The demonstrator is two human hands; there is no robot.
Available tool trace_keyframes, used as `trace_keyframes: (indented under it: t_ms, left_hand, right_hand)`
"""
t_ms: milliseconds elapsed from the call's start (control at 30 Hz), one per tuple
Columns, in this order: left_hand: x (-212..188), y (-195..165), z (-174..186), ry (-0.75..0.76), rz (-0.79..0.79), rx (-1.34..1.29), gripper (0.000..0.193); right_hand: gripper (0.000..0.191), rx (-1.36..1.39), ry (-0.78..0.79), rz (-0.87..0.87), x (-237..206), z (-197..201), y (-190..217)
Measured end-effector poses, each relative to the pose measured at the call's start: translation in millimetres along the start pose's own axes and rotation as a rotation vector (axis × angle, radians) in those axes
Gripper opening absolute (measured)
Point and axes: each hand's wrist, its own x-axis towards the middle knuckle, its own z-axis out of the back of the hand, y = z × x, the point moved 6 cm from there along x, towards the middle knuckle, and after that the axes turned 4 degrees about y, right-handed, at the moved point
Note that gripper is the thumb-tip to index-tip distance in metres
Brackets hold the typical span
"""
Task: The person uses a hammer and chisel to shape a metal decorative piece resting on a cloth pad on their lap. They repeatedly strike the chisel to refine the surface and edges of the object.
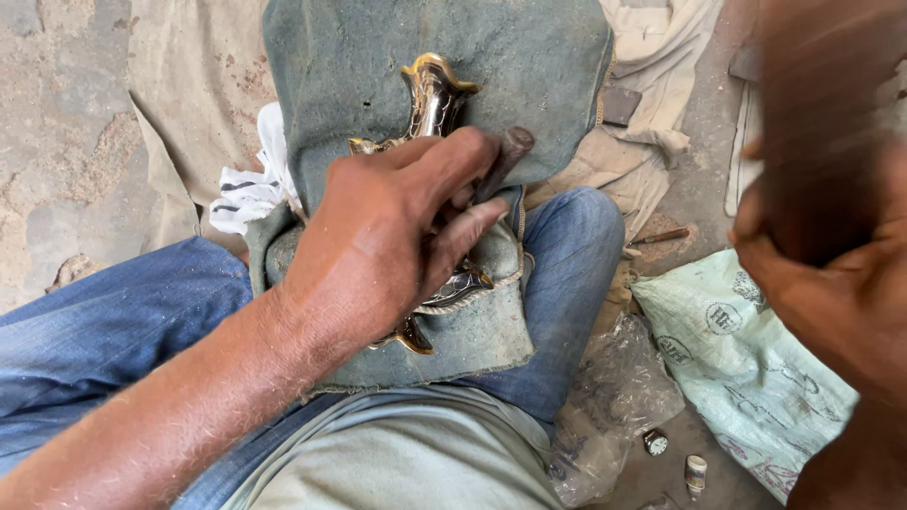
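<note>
- Brass-and-silver ornamental metal piece (436, 99), with a flared gold-coloured top and curved base, lies on a grey-green felt-like cloth pad (378, 57) spread over the person's lap and blue denim knees (104, 321).
- Left hand (378, 236) presses down over the middle of the piece, fingers closed around a dark cylindrical punch tool (505, 156) held slanted against the metal.
- Right hand (831, 255) is raised at the frame's right edge, heavily blurred; it appears wrapped around something dark, but I cannot tell what, nor how the fingers sit.
- Judgement: good work here calls for the tool tip seated firmly on the surface, the piece pinned flat against the pad, and the holding fingers kept clear of the tool's top end.
- Metal looks polished and reflective; pad is soft, worn, fraying with a corded edge.
- Nearby: white rag with dark stripes (246, 189), pale green woven sack (746, 359), crumpled clear plastic (614, 397), rough concrete floor (57, 142).
</note>
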Motion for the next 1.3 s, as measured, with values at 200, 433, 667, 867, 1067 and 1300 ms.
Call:
trace_keyframes:
  t_ms: [200, 433, 667, 867, 1067, 1300]
  left_hand:
    - [13, -1, -4, 0.131, 0.004, 0.025, 0.024]
    - [22, -8, -9, 0.191, -0.079, 0.072, 0.034]
    - [39, -15, -9, 0.253, -0.258, 0.026, 0.032]
    - [64, -14, -32, 0.55, -0.346, 0.067, 0.042]
    - [69, -11, -47, 0.743, -0.302, 0.269, 0.035]
    - [70, -16, -54, 0.876, -0.191, 0.353, 0.041]
  right_hand:
    - [0.036, -0.192, -0.055, 0.159, -21, -7, 12]
    - [0.033, -0.177, -0.123, 0.086, -28, -24, -13]
    - [0.04, 0.441, -0.359, 0.141, -79, -53, -57]
    - [0.037, 0.65, -0.32, 0.052, -101, -92, -115]
    - [0.032, 0.459, -0.238, -0.063, -122, -139, -126]
    - [0.031, 0.331, -0.374, -0.016, -133, -142, -121]
